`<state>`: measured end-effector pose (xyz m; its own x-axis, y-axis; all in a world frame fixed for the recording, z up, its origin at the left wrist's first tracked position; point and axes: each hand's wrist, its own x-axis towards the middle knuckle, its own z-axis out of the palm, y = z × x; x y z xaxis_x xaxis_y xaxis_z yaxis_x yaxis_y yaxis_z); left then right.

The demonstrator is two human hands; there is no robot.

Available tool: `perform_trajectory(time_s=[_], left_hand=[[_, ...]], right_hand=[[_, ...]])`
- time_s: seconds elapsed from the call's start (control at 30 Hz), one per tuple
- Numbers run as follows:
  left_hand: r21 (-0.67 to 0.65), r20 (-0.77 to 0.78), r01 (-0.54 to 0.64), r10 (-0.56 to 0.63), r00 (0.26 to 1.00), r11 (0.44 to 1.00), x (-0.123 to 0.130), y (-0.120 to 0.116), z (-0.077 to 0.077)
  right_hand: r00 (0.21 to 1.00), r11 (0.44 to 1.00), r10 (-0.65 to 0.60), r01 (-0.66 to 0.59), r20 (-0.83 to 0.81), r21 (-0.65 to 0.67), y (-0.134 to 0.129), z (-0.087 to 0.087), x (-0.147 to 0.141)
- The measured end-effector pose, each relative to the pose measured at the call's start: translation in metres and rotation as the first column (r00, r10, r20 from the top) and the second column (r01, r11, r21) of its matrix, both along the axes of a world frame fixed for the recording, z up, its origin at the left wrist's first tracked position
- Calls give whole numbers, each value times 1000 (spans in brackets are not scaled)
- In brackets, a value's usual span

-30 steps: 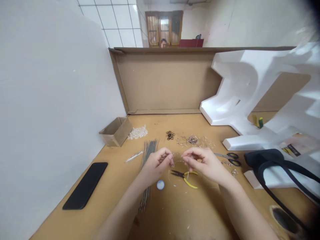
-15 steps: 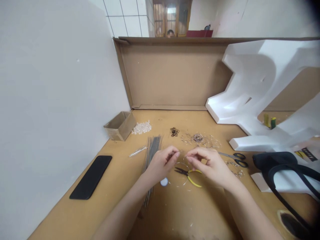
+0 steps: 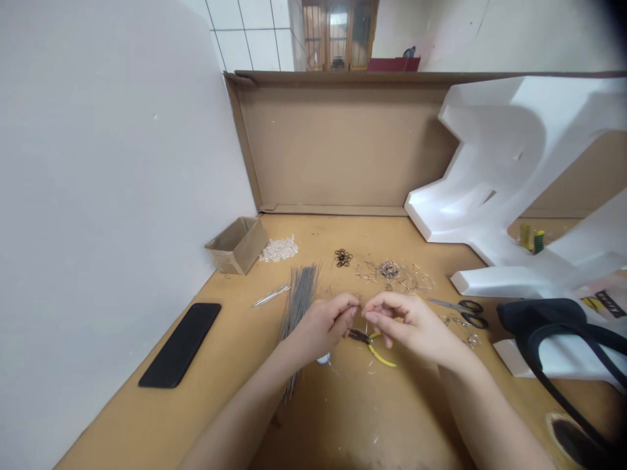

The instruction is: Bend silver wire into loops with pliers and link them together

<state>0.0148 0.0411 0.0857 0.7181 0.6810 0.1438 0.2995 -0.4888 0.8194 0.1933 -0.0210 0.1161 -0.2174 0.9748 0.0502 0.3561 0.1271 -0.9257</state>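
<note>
On a tan cardboard work surface (image 3: 112,411), the left hand (image 3: 323,329) and right hand (image 3: 411,323) are held together at lower centre, their fingers (image 3: 353,307) pinched; what is pinched is too fine to be made out. Yellow-handled pliers (image 3: 379,356) are placed just below, and a bundle of grey wire rods (image 3: 300,303) is laid beside the left hand.

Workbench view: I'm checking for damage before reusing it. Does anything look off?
Near the right corner, the tan bench top has a dark, scorched-looking patch; it looks burnt or worn through, unlike the clean surface around it.
</note>
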Motion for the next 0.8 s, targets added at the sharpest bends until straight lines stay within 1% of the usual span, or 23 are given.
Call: perform_trajectory(time_s=[0.1, 0.2, 0.37, 0.5, 0.63, 0.8], left_hand=[[101, -23, -18, 20, 1000, 995, 1, -1, -1], [126, -23, 2, 1, 1000, 992, 1, -1, -2], [105, -16, 20, -18, 1000, 994, 3, -3, -4], [96, -26, 4, -2, 1000, 995, 5, -4, -5], [66, 56, -20, 16, 998, 998, 7, -3, -8], [-49, 148, 5, 3, 989, 999, 8, -2, -12]], right_hand=[[998, 999, 0, -2, -64, -35, 0, 0, 1], [995, 998, -6, 1, -95, -55, 1, 2, 1], [992, 996, -41, 31, -119, -87, 1, 2, -1], [994, 996, -73, 68, -86, -63, -1, -1, -5], [994, 995, -91, 89, -66, -32, -1, -2, -8], [992, 996, -89, 89, -91, -4, 1, -3, -8]])
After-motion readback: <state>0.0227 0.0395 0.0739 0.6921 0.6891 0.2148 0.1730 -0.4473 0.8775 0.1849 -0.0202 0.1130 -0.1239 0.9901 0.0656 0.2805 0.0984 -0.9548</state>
